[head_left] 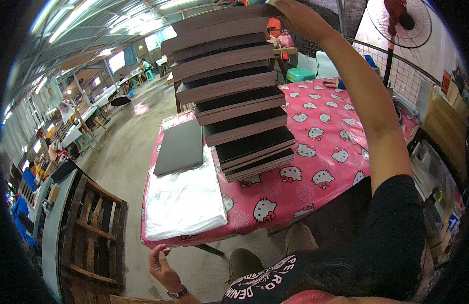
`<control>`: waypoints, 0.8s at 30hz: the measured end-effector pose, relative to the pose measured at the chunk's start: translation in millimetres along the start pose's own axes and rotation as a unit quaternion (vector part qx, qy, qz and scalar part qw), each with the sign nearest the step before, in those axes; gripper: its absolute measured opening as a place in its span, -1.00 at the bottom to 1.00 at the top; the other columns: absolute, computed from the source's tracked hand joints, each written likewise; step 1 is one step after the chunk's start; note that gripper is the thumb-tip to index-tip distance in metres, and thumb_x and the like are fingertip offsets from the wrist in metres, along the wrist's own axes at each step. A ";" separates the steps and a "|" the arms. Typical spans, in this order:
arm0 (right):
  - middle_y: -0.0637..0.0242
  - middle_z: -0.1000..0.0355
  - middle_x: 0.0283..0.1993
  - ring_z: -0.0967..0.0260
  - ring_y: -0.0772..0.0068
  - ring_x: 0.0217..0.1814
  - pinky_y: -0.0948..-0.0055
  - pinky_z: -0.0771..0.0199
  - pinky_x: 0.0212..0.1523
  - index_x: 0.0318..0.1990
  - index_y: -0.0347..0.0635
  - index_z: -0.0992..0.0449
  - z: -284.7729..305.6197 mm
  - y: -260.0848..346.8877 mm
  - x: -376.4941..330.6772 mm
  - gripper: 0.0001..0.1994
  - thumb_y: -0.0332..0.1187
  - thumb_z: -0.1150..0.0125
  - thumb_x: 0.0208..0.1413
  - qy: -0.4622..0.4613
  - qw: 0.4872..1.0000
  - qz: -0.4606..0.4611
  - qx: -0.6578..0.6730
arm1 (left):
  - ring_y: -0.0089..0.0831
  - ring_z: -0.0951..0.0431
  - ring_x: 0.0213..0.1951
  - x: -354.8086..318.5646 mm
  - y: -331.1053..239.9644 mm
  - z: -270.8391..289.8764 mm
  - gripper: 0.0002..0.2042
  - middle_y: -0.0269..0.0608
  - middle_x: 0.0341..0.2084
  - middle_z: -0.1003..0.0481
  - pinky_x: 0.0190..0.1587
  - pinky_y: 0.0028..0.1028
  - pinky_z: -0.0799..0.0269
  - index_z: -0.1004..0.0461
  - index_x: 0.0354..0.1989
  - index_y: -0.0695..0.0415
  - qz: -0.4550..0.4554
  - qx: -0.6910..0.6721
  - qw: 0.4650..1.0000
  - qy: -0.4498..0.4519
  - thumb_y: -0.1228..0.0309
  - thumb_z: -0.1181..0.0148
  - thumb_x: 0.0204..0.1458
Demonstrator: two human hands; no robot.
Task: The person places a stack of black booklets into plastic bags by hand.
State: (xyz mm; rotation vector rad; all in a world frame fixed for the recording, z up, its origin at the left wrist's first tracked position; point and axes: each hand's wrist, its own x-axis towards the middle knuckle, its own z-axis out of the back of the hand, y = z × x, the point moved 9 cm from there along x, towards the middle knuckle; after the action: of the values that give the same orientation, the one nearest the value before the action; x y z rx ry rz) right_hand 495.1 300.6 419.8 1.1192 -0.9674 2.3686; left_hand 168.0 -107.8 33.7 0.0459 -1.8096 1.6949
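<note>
From my remote seat: tall stack of dark boards (239, 109) on the pink-covered bench (280, 202), tiers staggered, upper ones looking offset to the left, though the lens may exaggerate that. Right hand (287, 9) touches the top board at its right end, partly cut off by the upper edge; I can't tell if it grips or merely rests. Left hand (164, 268) empty, fingers loosely curled, below the near edge of the bench and just beside the clear plastic bags (186, 210). One loose grey board (178, 148) lies flat on the far part of those bags. Main worry, as I judge it: a sideways push or drag up top could slide a tier and tip the column left onto the loose board. Second: the plastic looks slick, so a knock could send that board skating.
</note>
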 end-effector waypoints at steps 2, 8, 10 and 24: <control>-0.19 -0.22 -0.02 -0.21 -0.06 0.05 0.16 -0.20 0.07 0.10 -0.29 -0.20 30.0 13.1 -27.7 -0.49 -0.33 -0.06 -0.06 -0.090 0.971 0.099 -0.198 | -0.45 -0.47 -0.37 -4.1 -7.6 0.7 -0.84 -0.14 -0.36 -0.48 -0.25 -0.49 -0.40 -0.43 -0.25 0.32 -0.005 0.001 1.000 -0.004 0.57 0.09 0.08; -0.02 -0.23 0.11 -0.19 -0.07 0.14 0.20 -0.22 0.11 0.13 -0.13 -0.19 47.8 3.1 -26.2 -0.40 -0.35 -0.21 -0.16 -0.251 0.961 0.016 0.119 | -0.41 -0.50 -0.37 4.0 -24.9 -25.4 -0.83 -0.09 -0.36 -0.49 -0.26 -0.48 -0.40 -0.42 -0.25 0.31 -0.034 -0.108 0.993 0.045 0.58 0.11 0.07; 0.04 -0.28 0.07 -0.26 -0.03 0.08 0.22 -0.31 0.04 0.06 -0.12 -0.28 1.8 -36.4 -13.9 -0.45 -0.33 -0.22 -0.19 -0.105 0.976 -0.107 0.158 | -0.38 -0.51 -0.37 -3.3 -36.5 -54.2 -0.80 -0.07 -0.36 -0.50 -0.25 -0.40 -0.43 -0.43 -0.21 0.30 -0.048 -0.141 0.984 0.099 0.46 0.03 0.07; 0.00 -0.28 -0.27 -0.27 0.02 -0.22 0.14 -0.26 -0.24 -0.11 -0.37 -0.24 252.1 135.4 -42.2 -0.48 -0.12 -0.21 -0.07 -0.450 0.892 0.047 0.005 | -0.28 -0.23 0.14 87.6 -229.0 -146.5 -0.51 0.01 0.08 -0.26 0.19 -0.34 -0.06 -0.19 0.13 0.30 -0.287 -0.083 0.944 0.136 0.37 -0.09 0.02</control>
State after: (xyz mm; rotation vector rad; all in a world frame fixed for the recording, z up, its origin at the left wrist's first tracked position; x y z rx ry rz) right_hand 582.2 25.8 443.2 2.2990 -1.2781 1.8610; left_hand 263.1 21.8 269.9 0.2331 -1.5300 1.0763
